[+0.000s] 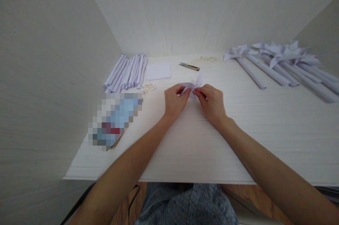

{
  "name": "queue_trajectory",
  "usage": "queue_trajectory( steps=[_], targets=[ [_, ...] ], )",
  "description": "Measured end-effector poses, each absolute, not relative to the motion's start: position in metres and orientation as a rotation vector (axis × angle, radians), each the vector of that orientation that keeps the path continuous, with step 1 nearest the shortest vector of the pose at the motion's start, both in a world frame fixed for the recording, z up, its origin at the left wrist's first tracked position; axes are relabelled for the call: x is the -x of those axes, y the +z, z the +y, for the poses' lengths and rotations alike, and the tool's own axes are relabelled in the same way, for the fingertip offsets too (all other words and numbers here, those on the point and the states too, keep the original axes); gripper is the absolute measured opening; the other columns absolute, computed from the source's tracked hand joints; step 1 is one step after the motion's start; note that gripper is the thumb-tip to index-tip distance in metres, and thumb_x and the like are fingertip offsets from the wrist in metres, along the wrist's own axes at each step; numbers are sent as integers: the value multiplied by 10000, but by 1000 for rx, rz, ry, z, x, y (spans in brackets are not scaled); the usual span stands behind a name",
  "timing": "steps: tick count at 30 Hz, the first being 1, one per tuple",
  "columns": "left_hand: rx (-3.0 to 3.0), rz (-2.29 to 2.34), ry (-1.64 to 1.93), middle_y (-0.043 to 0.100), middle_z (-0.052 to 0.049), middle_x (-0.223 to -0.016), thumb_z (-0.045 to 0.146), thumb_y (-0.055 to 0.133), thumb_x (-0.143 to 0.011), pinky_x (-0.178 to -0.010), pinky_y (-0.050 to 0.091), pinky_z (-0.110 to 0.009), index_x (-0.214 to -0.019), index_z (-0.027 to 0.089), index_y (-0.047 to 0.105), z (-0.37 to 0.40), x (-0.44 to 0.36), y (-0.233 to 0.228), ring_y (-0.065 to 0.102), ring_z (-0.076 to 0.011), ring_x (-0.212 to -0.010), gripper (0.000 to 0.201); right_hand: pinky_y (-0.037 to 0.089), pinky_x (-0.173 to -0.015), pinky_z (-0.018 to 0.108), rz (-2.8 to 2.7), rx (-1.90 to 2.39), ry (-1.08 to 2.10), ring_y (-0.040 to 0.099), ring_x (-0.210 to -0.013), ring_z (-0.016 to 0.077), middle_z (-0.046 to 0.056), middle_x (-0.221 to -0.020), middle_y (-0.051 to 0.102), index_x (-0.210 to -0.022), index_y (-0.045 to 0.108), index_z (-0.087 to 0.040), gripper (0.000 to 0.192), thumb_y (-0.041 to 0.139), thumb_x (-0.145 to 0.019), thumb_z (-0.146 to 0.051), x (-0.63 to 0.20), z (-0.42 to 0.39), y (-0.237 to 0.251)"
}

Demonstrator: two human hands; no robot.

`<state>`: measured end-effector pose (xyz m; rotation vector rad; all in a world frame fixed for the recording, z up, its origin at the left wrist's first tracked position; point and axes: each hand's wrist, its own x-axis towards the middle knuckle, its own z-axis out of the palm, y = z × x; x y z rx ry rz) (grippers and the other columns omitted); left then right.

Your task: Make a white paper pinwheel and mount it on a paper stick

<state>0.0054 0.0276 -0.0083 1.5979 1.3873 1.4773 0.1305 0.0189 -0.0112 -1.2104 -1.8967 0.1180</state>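
Between my two hands, over the middle of the white table (190, 147), is a white paper pinwheel (198, 81) with curled blades. My left hand (176, 102) pinches its left side between thumb and fingers. The fingertips of my right hand (212, 103) are pressed together near its centre, also closed on the paper. My fingers partly cover the centre, so I cannot see whether a small piece sits there.
At the back left lie several rolled paper tubes (127, 73), a stack of white paper squares (158, 71) and small pale bits (148, 86). Thread snips (189, 66) lie behind my hands. Finished-looking pinwheels on paper sticks (286, 55) are piled right. A blurred-out flat object (116, 122) lies left.
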Motion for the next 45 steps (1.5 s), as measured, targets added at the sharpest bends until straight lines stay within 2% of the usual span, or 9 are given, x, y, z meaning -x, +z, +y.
queue_trajectory(
  steps=[9, 16, 24, 30, 38, 45],
  targets=[
    [-1599, 1335, 1504, 686, -24, -677, 145, 583, -667, -621, 479, -228, -700, 139, 679, 27, -7, -9, 611, -110, -620, 101, 426, -549, 276, -1728, 1243, 166, 547, -553, 142, 39, -619, 626, -651, 653, -152, 121, 571, -735, -182, -131, 18, -12],
    [-1572, 1396, 1523, 681, -21, -671, 167, 581, -677, -624, 480, -234, -697, 139, 672, 27, -6, -8, 608, -115, -613, 97, 471, -597, 296, -1754, 1210, 230, 589, -595, 152, 43, -705, 675, -711, 672, -183, 148, 529, -747, -170, -131, 20, -14],
    [-1577, 1417, 1522, 677, -10, -683, 152, 563, -680, -622, 477, -231, -691, 147, 656, 27, -5, -7, 606, -119, -631, 94, 415, -591, 286, -1821, 1269, 174, 559, -610, 157, 51, -682, 635, -700, 616, -165, 185, 476, -808, -219, -130, 20, -12],
    [-1593, 1428, 1500, 656, -2, -647, 169, 552, -686, -617, 472, -228, -662, 150, 635, 27, -4, -8, 584, -111, -604, 89, 364, -565, 279, -1806, 1341, 149, 519, -572, 150, 38, -610, 593, -625, 561, -166, 241, 455, -823, -253, -129, 20, -11],
    [-1615, 1407, 1500, 650, -17, -636, 191, 560, -685, -624, 474, -246, -646, 136, 633, 28, -5, -9, 585, -121, -604, 100, 394, -557, 265, -1751, 1209, 159, 527, -583, 139, 32, -645, 604, -650, 587, -165, 142, 531, -771, -212, -130, 18, -9],
    [-1634, 1393, 1484, 667, -4, -671, 160, 544, -689, -628, 473, -231, -717, 159, 657, 27, -5, -8, 590, -112, -618, 116, 388, -542, 269, -1764, 1272, 202, 511, -538, 134, 22, -591, 589, -619, 582, -175, 221, 493, -803, -259, -130, 19, -10]
  ],
)
